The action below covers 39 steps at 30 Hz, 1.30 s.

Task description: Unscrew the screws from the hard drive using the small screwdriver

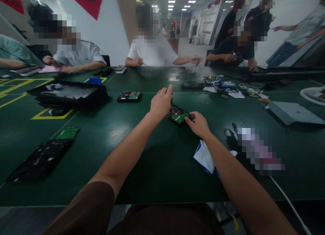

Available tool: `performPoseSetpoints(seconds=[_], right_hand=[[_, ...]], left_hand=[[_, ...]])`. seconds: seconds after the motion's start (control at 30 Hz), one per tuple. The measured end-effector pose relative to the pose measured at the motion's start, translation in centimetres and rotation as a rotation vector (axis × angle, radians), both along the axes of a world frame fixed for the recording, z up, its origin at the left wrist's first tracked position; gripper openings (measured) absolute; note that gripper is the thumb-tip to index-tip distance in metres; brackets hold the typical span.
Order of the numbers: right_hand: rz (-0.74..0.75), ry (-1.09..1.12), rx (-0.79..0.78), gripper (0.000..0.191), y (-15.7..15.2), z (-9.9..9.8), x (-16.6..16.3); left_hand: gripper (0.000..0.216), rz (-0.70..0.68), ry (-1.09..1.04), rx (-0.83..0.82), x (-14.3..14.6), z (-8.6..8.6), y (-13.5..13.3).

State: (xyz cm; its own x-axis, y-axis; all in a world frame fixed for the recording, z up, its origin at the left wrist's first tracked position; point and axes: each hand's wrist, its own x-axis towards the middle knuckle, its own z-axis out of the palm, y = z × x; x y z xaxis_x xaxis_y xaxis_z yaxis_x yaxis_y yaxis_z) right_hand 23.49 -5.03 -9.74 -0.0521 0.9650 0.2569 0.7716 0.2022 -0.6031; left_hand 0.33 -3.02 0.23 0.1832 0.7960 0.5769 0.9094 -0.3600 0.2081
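Observation:
A black hard drive with a green circuit board [179,118] lies on the dark green table in front of me. My left hand [161,102] is over its far left corner, fingers closed and pointing away from me. Between them is perhaps a slim dark object, mostly hidden by the hand. At the drive's right edge, the thumb and fingers of my right hand [198,122] grip the corner. Another hard drive [129,96] rests farther off to the left. Several more drives [44,155] lie in a row at the near left.
Stacked black trays [68,92] stand at the left. A white and blue cloth [205,157] lies under my right forearm. To the right are a blurred pinkish item [259,148] with a cord, a grey metal box [296,112] and tangled cables [223,83]. People sit across the table.

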Motion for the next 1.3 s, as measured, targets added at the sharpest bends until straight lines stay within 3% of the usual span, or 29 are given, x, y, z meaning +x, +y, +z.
performPoseSetpoints(seconds=[0.17,0.3,0.5,0.67,0.87,1.07,1.3], right_hand=[[-0.002,-0.005,0.0,0.042,0.1,-0.2,0.1],[-0.003,0.0,0.007,0.042,0.2,-0.4,0.1],[-0.009,0.008,0.014,0.043,0.3,-0.6,0.1],[-0.008,0.019,0.009,0.045,0.3,-0.7,0.2],[0.004,-0.01,0.025,0.042,0.4,-0.7,0.3],[0.003,0.004,0.005,0.043,0.4,-0.6,0.3],[-0.006,0.001,0.029,0.042,0.3,-0.7,0.1]], left_hand=[[0.042,0.002,-0.103,-0.08,0.3,0.1,-0.1],[0.047,0.017,-0.169,-0.083,0.6,0.4,-0.7],[0.029,-0.082,-0.16,-0.05,0.2,0.4,-0.3],[0.039,-0.089,-0.149,0.0,0.2,0.4,-0.4],[0.052,-0.047,-0.118,-0.064,0.6,0.2,-0.3],[0.043,-0.019,-0.196,-0.112,0.7,0.6,-0.7],[0.037,-0.102,-0.254,-0.12,1.0,0.3,-0.7]])
